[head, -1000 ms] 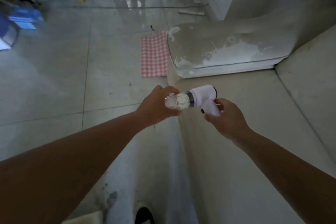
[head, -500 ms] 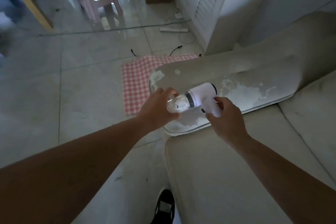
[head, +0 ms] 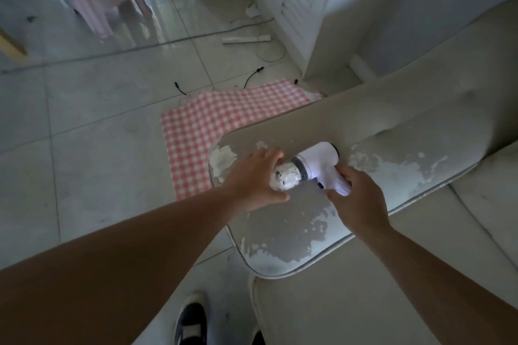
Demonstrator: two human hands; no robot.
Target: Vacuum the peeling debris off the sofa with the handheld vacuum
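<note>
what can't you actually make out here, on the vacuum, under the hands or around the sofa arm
Head view only:
The white handheld vacuum: the front end of its debris-filled clear cup is covered by the left hand.
The vacuum's handle: wrapped by the right hand.
The pink checked cloth: right part behind the peeling grey sofa arm.
The black-and-white shoe: cut by the bottom edge.

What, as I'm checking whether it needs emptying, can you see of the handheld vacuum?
The handheld vacuum is a white, plastic-looking, pistol-shaped unit with a dark rear cap and a dark ring joining a clear front cup packed with white flakes. It lies roughly level, cup to the left, over the peeling sofa arm; whether it touches that is unclear. The right hand holds its grip; the left hand curls round the cup's front.
</note>
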